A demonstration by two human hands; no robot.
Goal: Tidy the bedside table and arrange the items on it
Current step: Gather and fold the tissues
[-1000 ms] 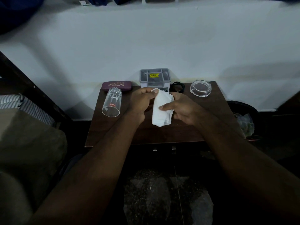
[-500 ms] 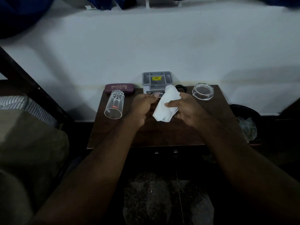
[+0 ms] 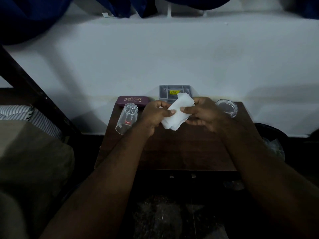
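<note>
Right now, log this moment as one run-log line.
left hand: pinches white cloth | right hand: pinches white cloth | glass: lying on its side, table left | spectacle case: back left | clear dish: back right

1. The cloth (image 3: 177, 111) is plain white.
2. The counter (image 3: 181, 152) is dark brown with a faint wood grain.
3. The glasses case (image 3: 132, 100) at the counter's back left corner is maroon with gold lettering.
4. The glass (image 3: 126, 119) by the left edge is clear, with a small red mark.
5. The tray (image 3: 165, 94) at the back edge is grey, with a yellow label (image 3: 173, 92).
6. The dish (image 3: 226, 107) at the back right corner is clear.
7. The wall (image 3: 172, 57) is white, and the fabric (image 3: 34, 14) above it is dark blue.
8. The bedding (image 3: 15, 113) is striped grey and white.
9. The floor (image 3: 155, 218) is dark with pale speckles.
</note>
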